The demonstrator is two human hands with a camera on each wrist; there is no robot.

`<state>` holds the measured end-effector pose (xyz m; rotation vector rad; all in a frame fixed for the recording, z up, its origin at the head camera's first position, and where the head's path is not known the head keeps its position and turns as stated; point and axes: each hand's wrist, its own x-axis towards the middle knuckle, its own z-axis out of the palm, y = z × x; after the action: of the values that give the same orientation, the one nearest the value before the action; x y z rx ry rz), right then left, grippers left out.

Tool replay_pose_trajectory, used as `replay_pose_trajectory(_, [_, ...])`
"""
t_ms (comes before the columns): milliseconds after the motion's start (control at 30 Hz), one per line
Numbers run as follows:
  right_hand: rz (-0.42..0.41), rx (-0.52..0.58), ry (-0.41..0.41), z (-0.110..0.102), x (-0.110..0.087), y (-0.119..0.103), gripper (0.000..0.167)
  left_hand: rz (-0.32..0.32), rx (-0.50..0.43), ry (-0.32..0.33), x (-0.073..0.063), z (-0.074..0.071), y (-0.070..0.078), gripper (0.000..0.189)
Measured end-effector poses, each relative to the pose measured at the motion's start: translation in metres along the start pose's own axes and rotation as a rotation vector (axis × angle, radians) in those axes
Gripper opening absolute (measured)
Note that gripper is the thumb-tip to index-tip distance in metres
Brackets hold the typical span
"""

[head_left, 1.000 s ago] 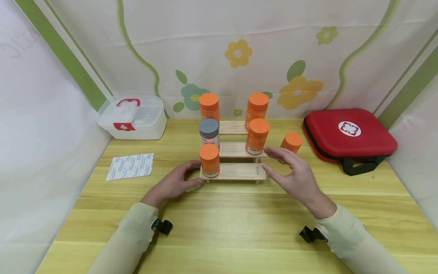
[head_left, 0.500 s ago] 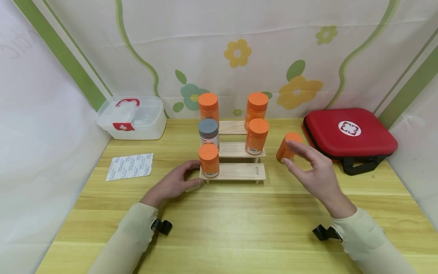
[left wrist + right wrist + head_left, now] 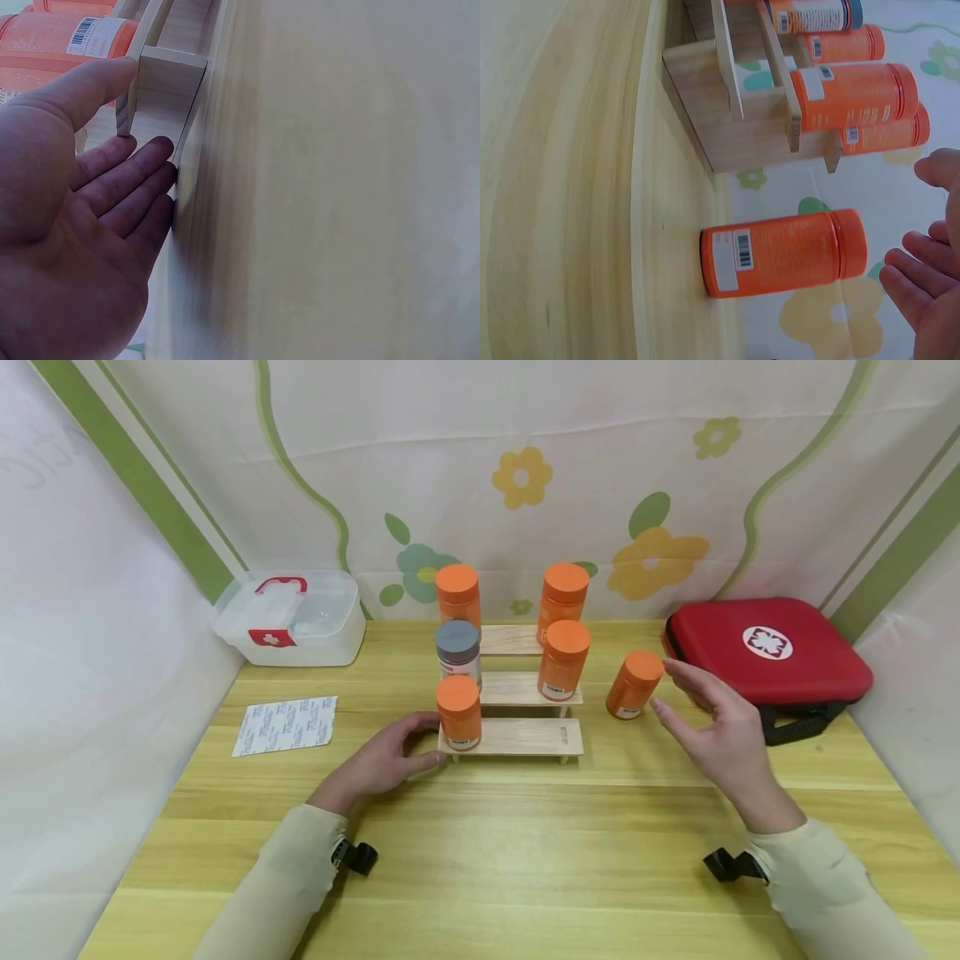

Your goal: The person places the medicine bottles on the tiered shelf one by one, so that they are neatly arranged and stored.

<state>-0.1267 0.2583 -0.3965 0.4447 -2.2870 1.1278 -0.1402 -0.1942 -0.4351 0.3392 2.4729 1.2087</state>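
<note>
A three-tier wooden rack [image 3: 517, 737] stands mid-table with several bottles on it. My left hand [image 3: 386, 755] touches the left end of its lowest step; in the left wrist view the thumb lies at the board's edge and the other fingers extend loosely beside the end. An orange bottle [image 3: 459, 714] stands on that end of the step. My right hand [image 3: 720, 731] hovers just right of a separate orange bottle [image 3: 632, 687] standing on the table, thumb and fingers apart with nothing between them. In the right wrist view a gap shows between the fingers and the bottle [image 3: 780, 255].
A grey-capped bottle [image 3: 459, 647] and an orange bottle [image 3: 564, 660] are on the middle step. Two more orange bottles stand on the top step. A red first-aid case [image 3: 765, 652] lies right, a clear white box [image 3: 322, 627] back left, and a printed blister sheet [image 3: 285, 727] left.
My right hand has moved right, from the rack's right end past the separate orange bottle to its far side. The left hand and the bottles have stayed put.
</note>
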Motion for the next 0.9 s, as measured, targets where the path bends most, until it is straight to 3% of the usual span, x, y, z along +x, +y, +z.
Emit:
replay_pose_trajectory(167, [0.143,0.007,-0.044,-0.001,0.001,0.012,0.061,-0.004,-0.002,0.005,0.000,0.001,0.001,0.071])
replay_pose_trajectory(433, [0.376,0.060,-0.183,0.002,0.009,0.030,0.069,-0.013,0.001,0.009,-0.001,0.001,0.001,0.070])
replay_pose_trajectory(700, [0.467,0.069,-0.264,0.010,0.016,0.045,0.077,-0.015,-0.004,0.001,0.000,0.001,0.001,0.071])
replay_pose_trajectory(900, [0.467,0.102,-0.281,0.016,0.021,0.046,0.079,-0.011,-0.012,0.003,0.000,0.000,0.001,0.069])
